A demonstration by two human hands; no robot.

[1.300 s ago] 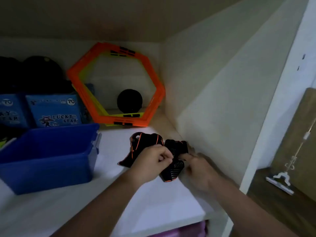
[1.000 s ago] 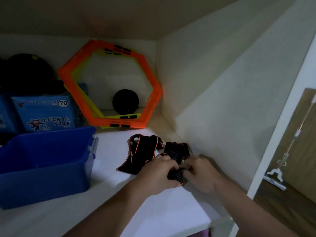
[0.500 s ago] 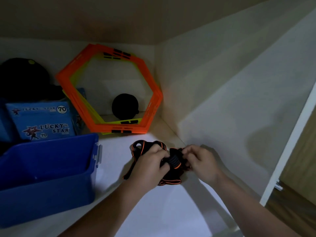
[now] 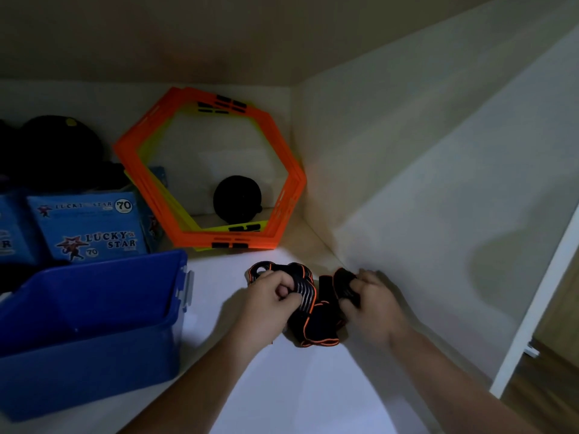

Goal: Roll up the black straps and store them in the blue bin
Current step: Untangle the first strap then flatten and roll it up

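The black straps (image 4: 313,324) with orange edging lie bunched on the white shelf (image 4: 297,396) near the right wall. My left hand (image 4: 269,296) pinches the ribbed part of the bundle from the left. My right hand (image 4: 372,302) grips a black strap end on the right, close to the wall. A loop of strap (image 4: 263,269) sticks out behind my left hand. The blue bin (image 4: 94,324) stands open at the left, about a hand's width from the straps; its inside is dark.
Orange and yellow hexagon rings (image 4: 282,183) lean on the back wall with a black ball (image 4: 237,198) behind them. Blue "Lucky Star" boxes (image 4: 91,227) and dark objects (image 4: 59,148) sit behind the bin. The cupboard side wall (image 4: 438,198) runs close on the right.
Both hands have kept working the strap bundle; my right hand has pulled a strap end away to the right, and the bundle has shifted slightly toward the shelf's front.
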